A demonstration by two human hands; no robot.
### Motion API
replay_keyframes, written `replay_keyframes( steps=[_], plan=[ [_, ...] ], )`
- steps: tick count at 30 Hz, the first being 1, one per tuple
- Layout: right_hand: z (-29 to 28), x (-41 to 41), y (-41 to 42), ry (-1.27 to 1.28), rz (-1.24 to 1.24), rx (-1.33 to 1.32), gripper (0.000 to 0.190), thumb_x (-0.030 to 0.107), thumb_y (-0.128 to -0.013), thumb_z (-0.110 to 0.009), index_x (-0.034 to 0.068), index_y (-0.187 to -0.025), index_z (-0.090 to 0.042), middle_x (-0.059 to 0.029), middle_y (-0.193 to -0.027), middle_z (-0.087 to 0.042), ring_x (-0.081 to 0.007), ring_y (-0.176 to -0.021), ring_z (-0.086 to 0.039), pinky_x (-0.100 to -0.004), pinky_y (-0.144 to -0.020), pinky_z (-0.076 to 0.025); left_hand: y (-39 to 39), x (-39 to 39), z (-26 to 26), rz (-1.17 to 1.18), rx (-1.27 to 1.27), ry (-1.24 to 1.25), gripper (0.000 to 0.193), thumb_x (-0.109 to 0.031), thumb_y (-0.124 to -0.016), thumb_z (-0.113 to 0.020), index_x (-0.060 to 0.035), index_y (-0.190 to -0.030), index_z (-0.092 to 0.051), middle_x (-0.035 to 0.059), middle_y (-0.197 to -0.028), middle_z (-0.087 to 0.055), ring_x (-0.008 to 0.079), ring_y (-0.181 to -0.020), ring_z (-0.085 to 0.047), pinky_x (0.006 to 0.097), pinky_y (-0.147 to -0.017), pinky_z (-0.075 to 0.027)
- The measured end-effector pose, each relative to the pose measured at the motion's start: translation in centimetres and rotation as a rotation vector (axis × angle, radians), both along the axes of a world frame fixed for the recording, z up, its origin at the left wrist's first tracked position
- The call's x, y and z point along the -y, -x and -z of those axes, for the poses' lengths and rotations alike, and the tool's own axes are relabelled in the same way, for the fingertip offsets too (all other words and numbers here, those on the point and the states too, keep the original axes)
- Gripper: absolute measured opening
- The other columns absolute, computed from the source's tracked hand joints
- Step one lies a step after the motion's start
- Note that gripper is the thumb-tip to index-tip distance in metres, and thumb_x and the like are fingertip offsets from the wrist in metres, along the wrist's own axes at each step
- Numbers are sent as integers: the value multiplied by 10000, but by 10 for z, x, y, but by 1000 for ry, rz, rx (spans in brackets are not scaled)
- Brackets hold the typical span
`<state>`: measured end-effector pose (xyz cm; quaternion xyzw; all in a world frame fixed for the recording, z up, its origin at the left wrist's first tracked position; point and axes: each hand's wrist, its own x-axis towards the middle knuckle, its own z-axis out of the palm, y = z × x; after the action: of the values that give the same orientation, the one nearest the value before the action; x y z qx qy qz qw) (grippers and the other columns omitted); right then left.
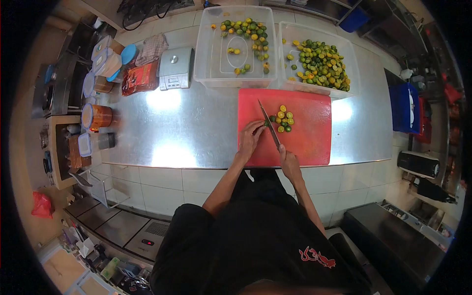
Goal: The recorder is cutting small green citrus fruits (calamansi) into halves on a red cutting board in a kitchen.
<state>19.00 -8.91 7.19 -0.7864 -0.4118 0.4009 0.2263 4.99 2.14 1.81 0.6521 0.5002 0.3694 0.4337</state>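
Observation:
My right hand point(290, 164) grips the handle of a kitchen knife point(268, 121), whose blade slants up and left over the red cutting board point(309, 143). Left of the blade, the fingertips of my left hand point(252, 137) hold a small green citrus fruit point(266, 123), partly hidden by fingers and blade. Just right of the blade lies another green piece point(272, 118). Several cut citrus halves point(281, 115) are grouped beside it, some with yellow cut faces upward, others showing green peel.
Behind the board stand two clear plastic tubs: the left tub point(236, 82) holds scattered whole citrus, the right tub point(313, 88) a heap with many cut halves. A kitchen scale point(176, 70), a red package point(140, 78) and lidded containers point(96, 116) line the steel table's point(206, 121) left side.

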Motion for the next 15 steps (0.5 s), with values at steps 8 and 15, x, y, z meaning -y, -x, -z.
replay_keyframes(
  steps=[8, 15],
  plan=[
    [-3, 7, -4, 78, 7, -112, 653, 445, -1040, -322, -106, -861, -624, -358, -790, -583, -516, -844, -612, -536, -724, -459, 2, 0, 10, -42, -6, -14, 192, -109, -862, -699, -19, -1030, -724, 136, -1053, -707, 259, -993, -676, 345, -883, -527],
    [36, -10, -7, -12, -75, -8, 674, 478, -1039, -301, -80, -887, -647, -278, -635, -578, -482, -629, -573, -502, -634, -457, 4, -2, 17, 23, 23, -148, 182, -80, -846, -719, -4, -1012, -719, 150, -1021, -708, 262, -931, -689, 335, -802, -548]
  ],
)
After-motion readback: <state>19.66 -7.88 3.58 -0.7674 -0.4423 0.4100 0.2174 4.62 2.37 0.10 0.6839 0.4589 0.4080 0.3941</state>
